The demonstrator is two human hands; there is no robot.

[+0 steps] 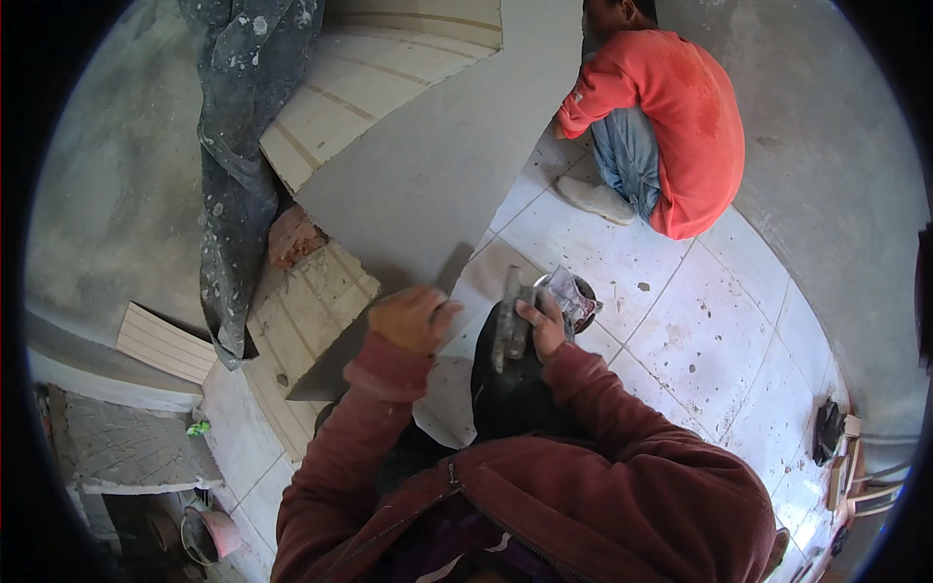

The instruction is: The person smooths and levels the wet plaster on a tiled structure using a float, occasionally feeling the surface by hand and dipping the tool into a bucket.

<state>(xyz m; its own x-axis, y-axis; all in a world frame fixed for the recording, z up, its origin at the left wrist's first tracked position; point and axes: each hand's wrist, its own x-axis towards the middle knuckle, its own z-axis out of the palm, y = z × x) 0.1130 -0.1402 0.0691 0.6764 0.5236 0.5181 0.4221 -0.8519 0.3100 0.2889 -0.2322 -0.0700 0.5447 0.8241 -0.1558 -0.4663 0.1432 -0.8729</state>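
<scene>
My right hand (546, 327) is wrapped round the handle of a grey plastering trowel (507, 325), held upright with its blade nearly edge-on, above my dark trouser leg (491, 389). My left hand (413, 319) is raised beside the grey plastered side wall of the staircase (418, 165). Its fingers are curled and slightly blurred; whether anything small is in them is hidden. Just beyond the trowel stands a small bucket (586, 313) with a crumpled pale wrapper (566, 290) in its mouth.
Striped stair treads (335, 291) lie left, with a spattered dark sheet (238, 165) hanging over them. A co-worker in a red top (690, 117) squats at the far right. Crumbs dot the white floor tiles (680, 340). A pinkish bucket (222, 532) stands lower left.
</scene>
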